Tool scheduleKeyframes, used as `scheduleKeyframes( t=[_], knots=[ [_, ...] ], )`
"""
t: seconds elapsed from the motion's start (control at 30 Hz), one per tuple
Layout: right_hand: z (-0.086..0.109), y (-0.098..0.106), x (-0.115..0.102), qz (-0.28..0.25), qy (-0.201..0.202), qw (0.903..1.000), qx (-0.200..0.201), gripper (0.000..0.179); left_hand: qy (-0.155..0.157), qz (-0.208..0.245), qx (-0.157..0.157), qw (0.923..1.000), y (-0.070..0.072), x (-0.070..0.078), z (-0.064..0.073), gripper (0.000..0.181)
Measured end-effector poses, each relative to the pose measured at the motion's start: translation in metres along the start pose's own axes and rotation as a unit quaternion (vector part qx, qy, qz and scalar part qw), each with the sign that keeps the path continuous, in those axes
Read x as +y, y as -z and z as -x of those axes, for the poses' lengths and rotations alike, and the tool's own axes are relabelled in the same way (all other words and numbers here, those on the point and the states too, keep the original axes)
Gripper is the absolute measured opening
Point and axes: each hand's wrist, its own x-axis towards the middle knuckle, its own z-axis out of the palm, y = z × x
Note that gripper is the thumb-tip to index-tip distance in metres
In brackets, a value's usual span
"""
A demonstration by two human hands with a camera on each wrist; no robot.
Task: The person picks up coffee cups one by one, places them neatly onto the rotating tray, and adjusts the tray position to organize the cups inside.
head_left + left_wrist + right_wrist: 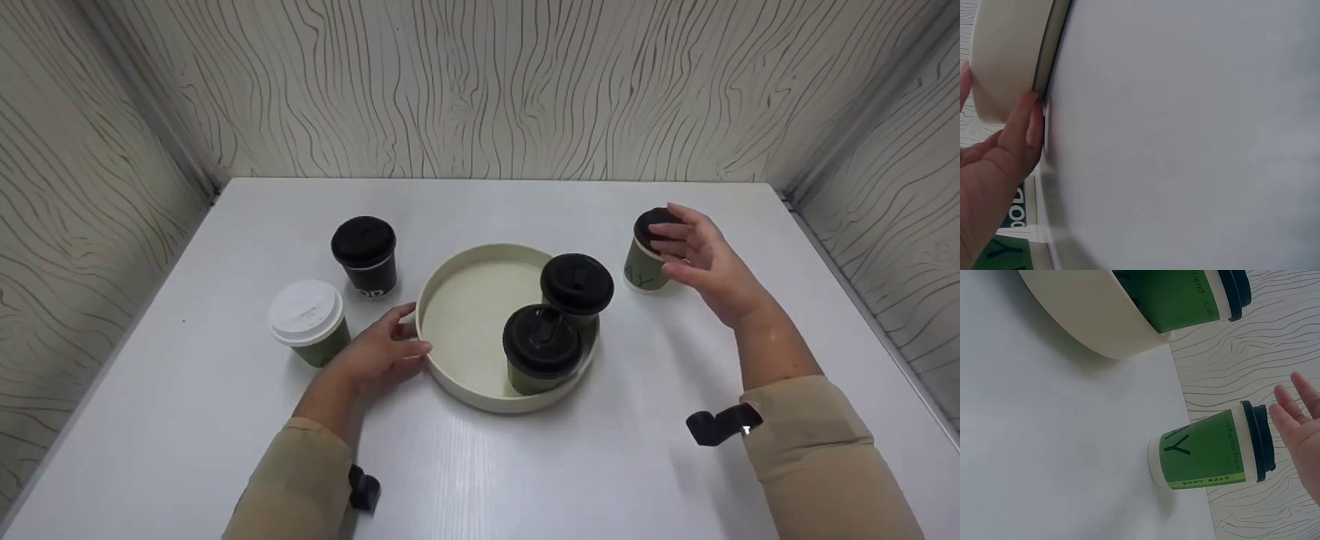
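Patterned wood-grain panels (480, 90) stand behind and beside a white rectangular worktop (465, 480). On it sits a cream, round, low-walled tray (465, 322) that carries two cups on its right half. With both on that side, the tray may tip if raised from the left alone.

The left hand (382, 352) holds the tray's left wall, thumb and fingers bent against it; a tug there could slide the tray and rock its cups. The right hand (709, 270) holds nothing: its fingers are spread and only slightly bent, just beside a black lid.

That lid tops a green paper cup (1202, 455) upright on the worktop, right of the tray. A nudge high up could topple it, and a grip on the lid alone might pull it off.

Inside the tray, a nearer green cup with a black lid (540, 349) overlaps a farther black-lidded cup (576, 283) in view; whether they touch is unclear. A third placed too close could knock them.

Left of the tray, a green cup with a white lid (307, 319) stands close beside the left wrist, which could brush it over. Behind it is a smaller-looking black cup with a black lid (366, 259).
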Motion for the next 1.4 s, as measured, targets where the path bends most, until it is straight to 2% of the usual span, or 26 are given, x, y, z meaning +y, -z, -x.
scheduleKeyframes(
  t=[0.23, 0.53, 0.87, 1.07, 1.23, 1.4],
  knots=[
    [0.000, 0.006, -0.004, -0.009, -0.003, 0.9999, 0.008, 0.069, -0.031, 0.005, -0.009, 0.9995, 0.002, -0.001, -0.002, 0.072],
    [-0.001, 0.020, -0.002, -0.018, -0.008, 0.9992, 0.035, 0.067, -0.011, 0.049, -0.010, 0.9987, 0.003, -0.003, -0.008, 0.062],
    [-0.005, 0.029, 0.002, -0.017, -0.018, 0.9947, 0.100, 0.069, -0.002, 0.066, -0.004, 0.9978, 0.000, 0.004, -0.008, 0.049],
    [-0.009, 0.031, 0.006, -0.005, -0.011, 0.9906, 0.136, 0.067, -0.008, 0.055, 0.006, 0.9984, -0.001, 0.006, -0.010, 0.046],
    [-0.012, 0.034, 0.010, 0.027, -0.024, 0.9870, 0.156, 0.066, -0.019, 0.030, 0.008, 0.9993, -0.002, 0.007, -0.010, 0.046],
    [-0.015, 0.035, 0.012, 0.058, -0.039, 0.9819, 0.176, 0.069, -0.008, 0.035, 0.017, 0.9992, -0.002, 0.007, -0.008, 0.048]
  ],
)
